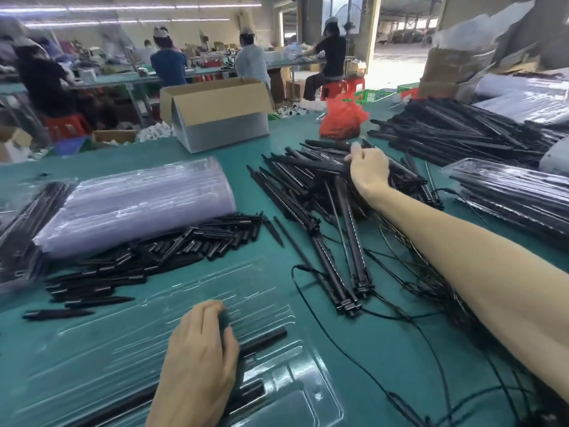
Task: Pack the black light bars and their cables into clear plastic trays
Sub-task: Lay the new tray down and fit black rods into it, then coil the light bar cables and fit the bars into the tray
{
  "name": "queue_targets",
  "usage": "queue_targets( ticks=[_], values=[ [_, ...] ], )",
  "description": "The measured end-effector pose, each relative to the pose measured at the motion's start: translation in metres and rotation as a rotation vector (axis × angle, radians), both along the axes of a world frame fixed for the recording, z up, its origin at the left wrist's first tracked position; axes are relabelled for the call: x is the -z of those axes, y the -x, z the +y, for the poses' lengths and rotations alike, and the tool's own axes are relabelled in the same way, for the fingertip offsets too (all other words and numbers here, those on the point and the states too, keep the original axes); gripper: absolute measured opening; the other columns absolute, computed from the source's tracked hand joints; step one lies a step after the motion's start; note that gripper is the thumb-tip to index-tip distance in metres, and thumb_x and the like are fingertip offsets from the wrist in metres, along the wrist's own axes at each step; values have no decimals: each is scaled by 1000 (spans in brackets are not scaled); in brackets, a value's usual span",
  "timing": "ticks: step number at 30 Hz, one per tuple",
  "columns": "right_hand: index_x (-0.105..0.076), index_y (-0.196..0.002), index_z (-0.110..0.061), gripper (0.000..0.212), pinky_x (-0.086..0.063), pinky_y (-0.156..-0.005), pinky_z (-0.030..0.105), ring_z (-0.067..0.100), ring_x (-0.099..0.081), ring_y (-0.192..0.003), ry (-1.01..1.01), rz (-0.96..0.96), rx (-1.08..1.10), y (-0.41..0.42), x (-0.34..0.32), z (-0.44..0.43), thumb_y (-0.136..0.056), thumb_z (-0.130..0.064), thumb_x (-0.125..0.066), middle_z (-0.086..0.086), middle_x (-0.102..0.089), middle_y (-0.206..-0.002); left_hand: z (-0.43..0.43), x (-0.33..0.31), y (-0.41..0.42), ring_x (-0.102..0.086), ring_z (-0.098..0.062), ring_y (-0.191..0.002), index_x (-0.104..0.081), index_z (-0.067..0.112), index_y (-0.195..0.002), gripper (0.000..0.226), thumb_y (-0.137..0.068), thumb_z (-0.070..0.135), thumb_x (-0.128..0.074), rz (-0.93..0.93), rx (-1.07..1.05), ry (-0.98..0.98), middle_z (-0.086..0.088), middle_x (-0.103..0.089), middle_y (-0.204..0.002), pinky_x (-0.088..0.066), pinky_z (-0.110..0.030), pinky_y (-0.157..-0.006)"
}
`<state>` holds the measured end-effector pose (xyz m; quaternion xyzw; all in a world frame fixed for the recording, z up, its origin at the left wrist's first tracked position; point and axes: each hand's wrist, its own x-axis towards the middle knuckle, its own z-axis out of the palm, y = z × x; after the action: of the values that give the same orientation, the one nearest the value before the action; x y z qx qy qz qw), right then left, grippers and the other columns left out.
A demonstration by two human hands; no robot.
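Clear plastic, moulded into channels, lay under the left grip (pixel 197 355): one open tray (pixel 292 392) on the green surface (pixel 234 155). It held a single black light bar (pixel 264 339) seated in a channel, and its other channels looked bare. The left grip covered that bar with its fingers bent down onto it; whether they pinched it or only pressed it could not be told.

The right grip (pixel 368 172) reached well beyond the left one. Its fingers were clenched round a bar at the top of a loose pile (pixel 295 177), with the thumb raised. Tangled cables (pixel 409 322) trailed from that pile back beneath the right forearm.

By my reading this tray had only just been begun. Packed trays (pixel 505 192) sat just outside the right grip, so some of the work was done. Much appeared to remain: the pile beneath the right grip, a larger heap (pixel 455 131) beyond it, and a tall stack of empty trays (pixel 138 201) beyond the left grip. Short black pieces (pixel 172 245) lay between that stack and the left grip.
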<state>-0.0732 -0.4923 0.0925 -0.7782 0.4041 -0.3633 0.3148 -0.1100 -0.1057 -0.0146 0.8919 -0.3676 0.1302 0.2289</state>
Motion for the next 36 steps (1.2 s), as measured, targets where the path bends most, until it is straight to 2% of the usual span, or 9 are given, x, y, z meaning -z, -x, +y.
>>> queue_targets(
  ticks=[4,7,10,14,19,22,26,31,36],
  values=[
    [-72,-114,-11,25,-43,-106,41,36,-53,-124,68,234,6,8,4,-25,-98,-22,-56,18,-64,-127,1,0,1,-59,-22,-100,-62,7,-112,28,-86,8,-70,-2,-9,16,-2,-61,-111,-51,-40,-88],
    [-61,-128,-10,51,-41,-108,44,38,-50,-128,90,527,-27,20,12,-29,-88,-40,-72,19,-57,-134,1,0,1,-58,-21,-99,-62,7,-111,27,-85,7,-71,-8,-7,11,-2,-61,-110,-51,-39,-87],
    [-61,-113,-5,44,-42,-102,44,40,-54,-121,155,618,-50,31,19,-30,-88,-40,-71,22,-60,-127,1,0,2,-54,-16,-99,-61,10,-110,24,-88,9,-68,3,-2,23,2,-58,-111,-47,-35,-89],
    [-50,-82,-3,36,-46,-85,41,40,-59,-99,99,414,-104,36,13,-19,-98,-35,-52,28,-60,-117,2,-1,4,-49,-10,-98,-60,12,-108,18,-91,11,-65,3,9,43,5,-56,-109,-44,-32,-89],
    [-49,-106,-4,23,-60,-65,32,21,-64,-66,-363,-56,-209,34,-20,-1,-103,-26,-44,16,-63,-99,2,0,3,-48,-9,-96,-59,12,-110,17,-93,14,-62,-5,15,40,7,-53,-107,-46,-31,-89],
    [-50,-113,-3,27,-52,-57,26,15,-54,-60,-462,-121,-238,33,-37,10,-103,-27,-45,8,-57,-82,2,1,2,-49,-11,-95,-58,12,-109,16,-93,15,-60,-5,24,54,5,-53,-105,-47,-34,-88],
    [-53,-110,-5,22,-44,-50,22,13,-45,-58,-627,-234,-296,39,-58,28,-104,-25,-46,6,-49,-80,2,3,0,-48,-11,-90,-57,12,-105,13,-93,14,-60,-17,31,72,6,-50,-101,-43,-31,-84],
    [-52,-125,-5,28,-42,-49,19,11,-43,-59,-769,-338,-263,53,-77,47,-105,-18,-37,6,-45,-82,4,5,-1,-48,-13,-90,-56,12,-105,11,-95,17,-57,-35,29,61,5,-51,-101,-45,-33,-83],
    [-57,-108,-4,25,-43,-64,23,10,-43,-52,-859,-505,-276,66,-101,69,-104,-18,-35,4,-47,-72,5,6,-2,-51,-18,-91,-57,10,-106,12,-95,16,-57,-46,33,61,0,-53,-101,-46,-37,-83]
  ],
)
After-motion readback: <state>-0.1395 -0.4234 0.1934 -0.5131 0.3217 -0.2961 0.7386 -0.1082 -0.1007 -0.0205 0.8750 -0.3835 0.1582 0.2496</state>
